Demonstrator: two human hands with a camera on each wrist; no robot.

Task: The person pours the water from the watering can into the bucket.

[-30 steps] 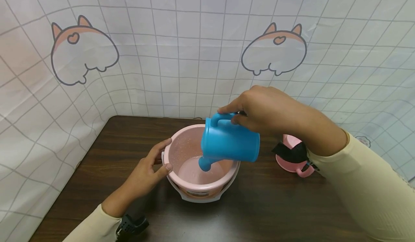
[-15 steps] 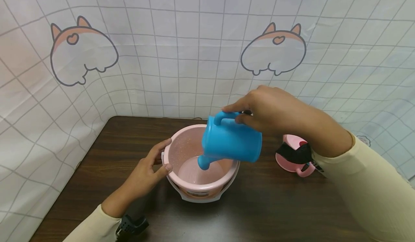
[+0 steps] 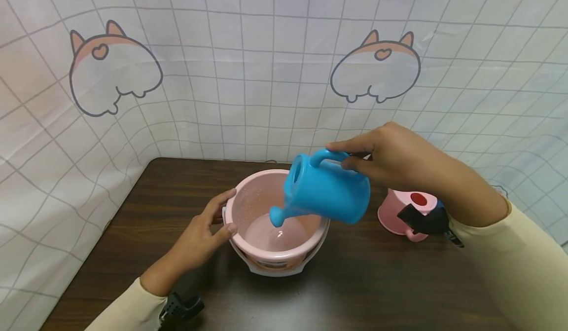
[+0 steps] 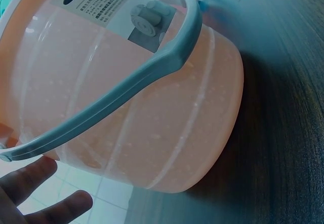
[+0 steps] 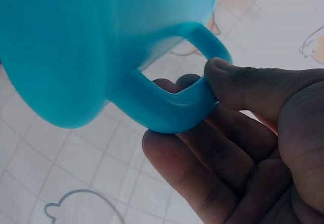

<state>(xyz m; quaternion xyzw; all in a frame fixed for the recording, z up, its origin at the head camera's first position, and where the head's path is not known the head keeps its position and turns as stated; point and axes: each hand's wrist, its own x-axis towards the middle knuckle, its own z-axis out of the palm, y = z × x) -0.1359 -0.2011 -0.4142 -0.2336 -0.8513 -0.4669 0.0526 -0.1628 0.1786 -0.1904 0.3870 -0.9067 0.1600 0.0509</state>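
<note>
A pink bucket [image 3: 243,242] stands on the table. My left hand [image 3: 199,237] grips its left rim, thumb on the front side and fingers at the back. In the left wrist view, two fingers [image 4: 71,203] of this hand stand off the bucket's side. My right hand [image 3: 390,158] holds a blue watering can [image 3: 333,193] by its handle [image 5: 172,107], the thumb pressing from one side and the fingers curled round the other. The can is tilted, its spout head [image 3: 277,216] hanging over the bucket's opening. Something shiny shows at the bucket's bottom.
Right of the bucket, a pink watering can [image 3: 390,215] stands on the dark wooden table [image 3: 355,281], partly hidden by my right wrist and its black strap [image 3: 423,220]. A white grid-patterned cloth [image 3: 257,74] hangs behind the table and along its left side.
My right hand has moved right and tipped the blue watering can back toward upright, so its top opening shows and its spout sits a little higher. The left hand and the bucket have stayed put.
</note>
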